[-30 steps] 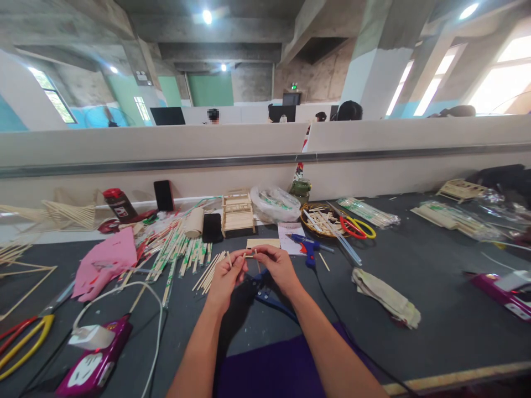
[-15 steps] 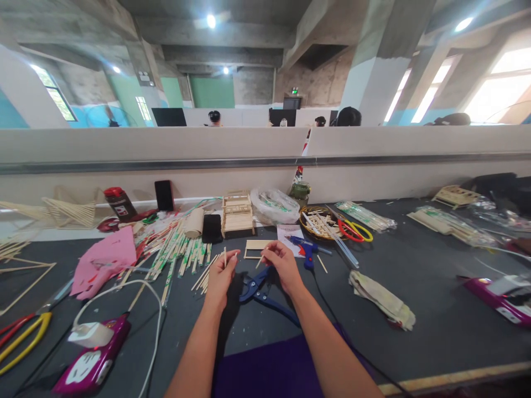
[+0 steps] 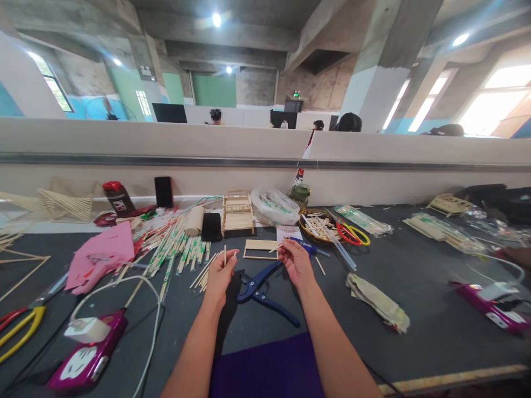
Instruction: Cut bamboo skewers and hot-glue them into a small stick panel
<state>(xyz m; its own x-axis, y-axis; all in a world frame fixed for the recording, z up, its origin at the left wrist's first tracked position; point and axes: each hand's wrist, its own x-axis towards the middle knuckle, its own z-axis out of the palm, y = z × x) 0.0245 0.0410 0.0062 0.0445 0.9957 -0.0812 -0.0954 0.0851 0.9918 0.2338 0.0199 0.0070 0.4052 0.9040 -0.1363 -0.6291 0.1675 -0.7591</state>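
My left hand point(image 3: 219, 275) is closed on a short wooden stick point(image 3: 225, 255) that stands upright between thumb and fingers. A thin wooden stick point(image 3: 274, 250) slants down from the pinched fingertips of my right hand point(image 3: 297, 264). Its tip is close to a small flat wooden frame point(image 3: 261, 245) on the table, and I cannot tell whether they touch. Between my forearms lies a blue pipe cutter point(image 3: 259, 290), its jaws near my left hand. A blue glue gun point(image 3: 306, 249) is partly hidden behind my right hand. Loose sticks point(image 3: 206, 271) lie just left of my left hand.
Wrapped chopsticks point(image 3: 166, 249) spread at the left, behind a purple power strip point(image 3: 89, 348). A small wooden chair-like model point(image 3: 238, 214) stands at the back. Farther right are a basket of cut sticks point(image 3: 305, 225), red-and-yellow scissors point(image 3: 352, 235) and a glove point(image 3: 377, 303).
My right hand has moved right and slightly up with its stick, away from my left hand, uncovering more of the pipe cutter and covering part of the glue gun. The left hand stays nearly still.
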